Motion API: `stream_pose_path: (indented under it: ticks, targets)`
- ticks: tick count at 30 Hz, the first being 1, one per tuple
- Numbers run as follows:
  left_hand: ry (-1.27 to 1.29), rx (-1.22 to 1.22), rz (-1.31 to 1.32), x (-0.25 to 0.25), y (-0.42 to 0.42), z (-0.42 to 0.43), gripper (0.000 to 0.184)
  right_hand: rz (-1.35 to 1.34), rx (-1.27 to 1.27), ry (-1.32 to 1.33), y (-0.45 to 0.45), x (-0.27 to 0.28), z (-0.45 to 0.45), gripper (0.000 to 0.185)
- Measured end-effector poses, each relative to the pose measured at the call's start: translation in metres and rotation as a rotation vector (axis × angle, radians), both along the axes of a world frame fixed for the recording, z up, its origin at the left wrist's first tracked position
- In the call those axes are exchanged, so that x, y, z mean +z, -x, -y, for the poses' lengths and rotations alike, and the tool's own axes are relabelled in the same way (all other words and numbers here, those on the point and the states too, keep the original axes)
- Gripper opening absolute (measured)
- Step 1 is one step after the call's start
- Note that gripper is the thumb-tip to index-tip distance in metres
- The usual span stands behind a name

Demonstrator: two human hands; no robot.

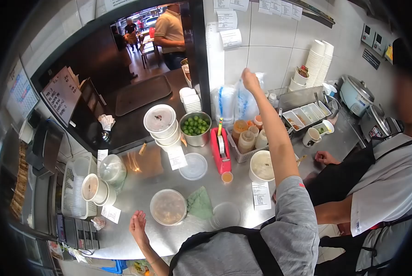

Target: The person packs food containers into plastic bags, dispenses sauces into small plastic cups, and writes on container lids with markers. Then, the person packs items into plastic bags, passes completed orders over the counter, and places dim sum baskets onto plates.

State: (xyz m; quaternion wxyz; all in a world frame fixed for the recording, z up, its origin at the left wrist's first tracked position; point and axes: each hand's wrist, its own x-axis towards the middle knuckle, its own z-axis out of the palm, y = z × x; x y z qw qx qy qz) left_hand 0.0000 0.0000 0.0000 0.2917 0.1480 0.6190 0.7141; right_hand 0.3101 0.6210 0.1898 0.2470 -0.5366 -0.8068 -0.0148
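My right hand (250, 81) is raised with its fingers closed at the top of a clear plastic bag (247, 100) by the tiled wall; what the fingers pinch is too small to make out. Low over the steel counter (155, 237), my left hand (138, 224) hangs with fingers apart and nothing in it. To its right sits a round container with a translucent lid (168, 207), with a crumpled green cloth (199, 203) beside it. A clear lid (226, 215) lies right of the cloth.
A red tape dispenser (221, 151), a pot of limes (195, 129), sauce bottles (246, 141) and a white tub (261, 166) stand midway. Stacked lidded tubs (160, 120) stand behind the counter's middle. A co-worker's hand (326, 158) rests at the right.
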Motion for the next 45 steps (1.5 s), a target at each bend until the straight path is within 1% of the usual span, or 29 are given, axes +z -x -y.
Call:
stream_pose_path:
  ticks: [2,3,5,8,9,11,12,13,14,16,18,19,21,23,25,27,28,29,31,32,33,35,36,37,38,39,41,43,45]
  targets:
    - [0.001,-0.012,-0.012,-0.002,-0.008,-0.004,0.044,-0.105,0.009,-0.092,-0.009,-0.011,-0.013,0.012]
    - [0.006,-0.026,-0.119,0.029,0.022,-0.005,0.043,-0.245,0.041,-0.148,0.003,-0.005,-0.017,0.011]
    - [0.024,-0.048,-0.153,0.044,0.003,-0.018,0.041,-0.347,0.121,-0.248,-0.016,0.012,-0.04,0.009]
    - [0.097,-0.114,-0.342,0.078,-0.015,-0.045,0.034,0.043,0.06,0.039,-0.039,0.036,-0.078,0.01]
    - [0.058,-0.139,-0.458,0.091,-0.02,-0.056,0.032,0.164,0.038,0.132,-0.041,0.038,-0.083,0.011]
    - [-0.031,-0.187,-0.681,0.115,-0.041,-0.082,0.027,-0.194,-0.142,-0.328,-0.038,0.074,-0.038,0.012]
    - [-0.052,-0.191,-0.876,0.132,-0.054,-0.095,0.027,-0.374,-0.226,-0.563,-0.034,0.102,-0.012,0.013]
    - [-0.072,-0.191,-1.075,0.151,-0.067,-0.107,0.029,-0.384,-0.181,-0.467,-0.031,0.128,-0.006,0.015]
    - [-0.15,-0.191,-1.149,0.17,-0.082,-0.119,0.031,-0.391,-0.139,-0.363,-0.028,0.148,0.0,0.018]
    - [-0.273,-0.189,-1.293,0.193,-0.108,-0.146,0.039,-0.498,0.011,-0.683,-0.012,0.189,0.032,0.024]
    - [-0.378,-0.203,-1.418,0.207,-0.133,-0.175,0.053,-0.439,0.145,-0.525,0.003,0.23,0.077,0.037]
    - [-0.432,-0.225,-1.474,0.213,-0.146,-0.191,0.061,-0.464,0.2,-0.578,0.013,0.243,0.09,0.03]
    - [-0.547,-0.165,-1.601,0.218,-0.168,-0.23,0.073,-0.522,0.31,-0.679,0.031,0.26,0.111,0.018]
    - [-0.496,-0.061,-1.733,0.227,-0.177,-0.261,0.078,-0.583,0.489,-0.634,0.041,0.273,0.127,0.017]
    - [-0.303,0.177,-1.826,0.231,-0.166,-0.297,0.078,-0.656,0.63,-0.536,0.047,0.28,0.145,0.015]
    - [-0.309,0.267,-1.703,0.245,-0.149,-0.307,0.072,-0.739,0.731,-0.385,0.05,0.278,0.168,0.013]
    - [-0.32,0.375,-1.671,0.253,-0.139,-0.304,0.053,-0.761,0.701,-0.435,0.057,0.273,0.183,0.016]
    - [-0.303,0.322,-1.62,0.258,-0.125,-0.301,0.046,-0.913,0.623,-0.76,0.088,0.258,0.2,0.015]
    - [-0.272,0.229,-1.519,0.268,-0.099,-0.293,0.032,-0.617,0.572,-0.975,0.096,0.214,0.253,0.033]
    - [-0.383,0.325,-1.446,0.276,-0.096,-0.282,0.02,-0.36,0.612,-0.862,0.088,0.187,0.271,0.048]
    - [-0.351,0.284,-1.408,0.283,-0.093,-0.269,0.019,-0.111,0.663,-0.742,0.081,0.159,0.289,0.063]
    - [-0.282,0.199,-1.331,0.288,-0.087,-0.238,0.017,-0.088,0.599,-0.663,0.1,0.127,0.309,0.07]
    - [-0.329,0.174,-1.396,0.283,-0.081,-0.223,0.016,-0.129,0.476,-0.688,0.11,0.115,0.312,0.071]
    - [-0.203,0.142,-1.412,0.276,-0.076,-0.205,0.017,-0.168,0.353,-0.712,0.12,0.105,0.314,0.072]
    - [-0.079,0.108,-1.426,0.267,-0.073,-0.185,0.018,-0.249,0.334,-0.653,0.123,0.097,0.309,0.073]
    - [0.042,0.076,-1.437,0.262,-0.068,-0.169,0.019,-0.361,0.42,-0.526,0.123,0.081,0.306,0.076]
    - [0.084,0.156,-1.429,0.234,-0.048,-0.159,0.026,-0.554,0.959,-0.244,0.13,0.058,0.316,0.081]
    - [0.174,0.206,-1.388,0.219,-0.035,-0.145,0.029,-0.308,1.001,0.024,0.135,0.045,0.376,0.086]
    - [0.259,0.143,-1.305,0.208,-0.033,-0.124,0.026,-0.314,0.791,-0.196,0.172,0.014,0.386,0.082]
